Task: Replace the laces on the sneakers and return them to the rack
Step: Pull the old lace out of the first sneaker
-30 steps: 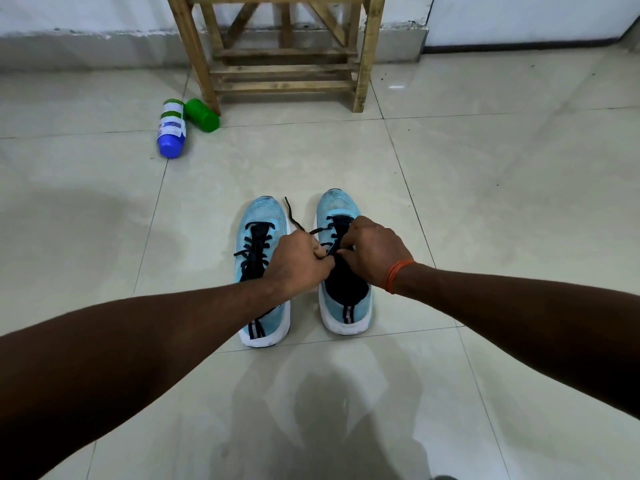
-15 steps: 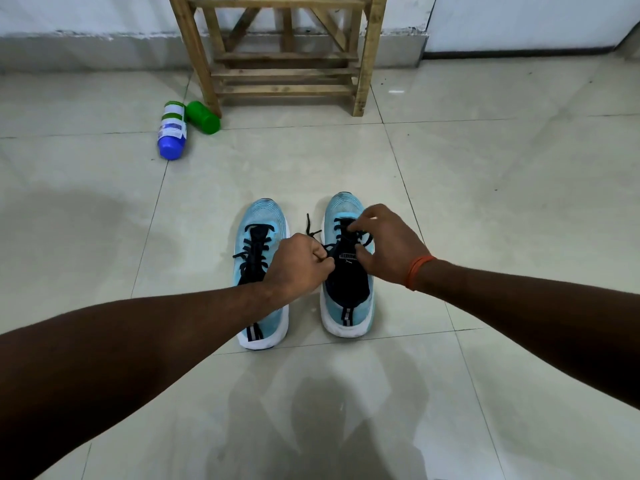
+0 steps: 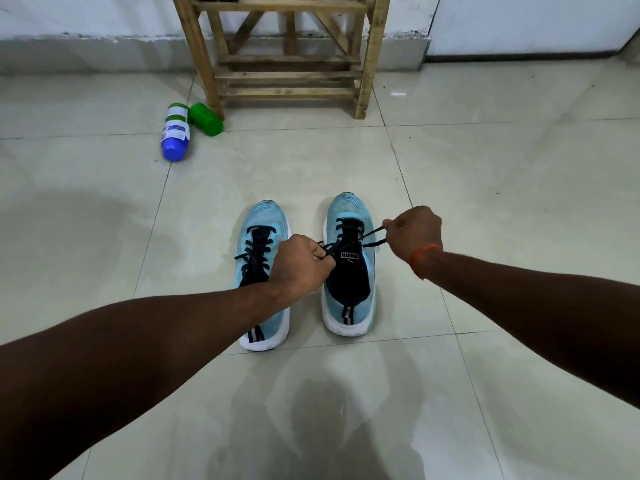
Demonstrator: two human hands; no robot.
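Observation:
Two light-blue sneakers with white soles stand side by side on the tiled floor, toes pointing away from me. The left sneaker (image 3: pixel 265 271) is laced in black, and my left forearm crosses its heel. The right sneaker (image 3: pixel 349 265) has a black lace (image 3: pixel 372 237) stretched across its tongue. My left hand (image 3: pixel 301 265) pinches one end of that lace between the two sneakers. My right hand (image 3: pixel 414 237), with an orange band at the wrist, pinches the other end just off the sneaker's right side. The lace runs taut between both hands.
A wooden rack (image 3: pixel 287 60) stands against the wall straight ahead of the sneakers. A bottle with a blue cap (image 3: pixel 175 133) and a green container (image 3: pixel 206 118) lie on the floor by the rack's left leg. A white door (image 3: pixel 533 22) is at the far right.
My right hand has moved from over the right sneaker's laces out to its right side, pulling the lace taut. My left hand stayed between the sneakers, gripping the other end.

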